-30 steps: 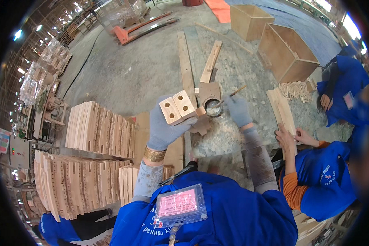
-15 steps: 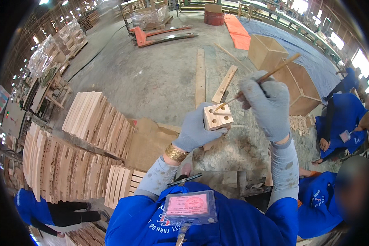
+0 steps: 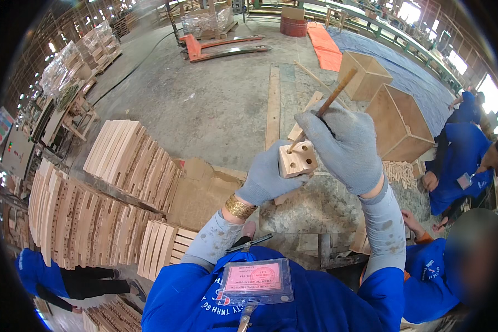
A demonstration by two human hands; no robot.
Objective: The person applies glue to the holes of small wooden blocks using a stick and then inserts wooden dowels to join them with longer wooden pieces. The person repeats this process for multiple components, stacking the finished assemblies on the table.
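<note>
My left hand, in a grey glove, is wrapped round a pale wooden block held out in front of me. Several round holes show in the block's upturned end face. A slim brown wooden stick is pinched in my gloved right hand, just right of the block. The stick slants down to the left, and its lower tip meets the block at a hole near the far edge. Whether the tip has a brush end cannot be made out.
Stacks of drilled wooden slats stand at the left beside flattened cardboard. Plywood boxes and a heap of small wooden pieces lie to the right. Co-workers in blue sit close by. An orange pallet jack stands farther off.
My right hand has moved left and closer to the block, and the stick has become steeper. My left hand still grips the block, which has turned slightly.
</note>
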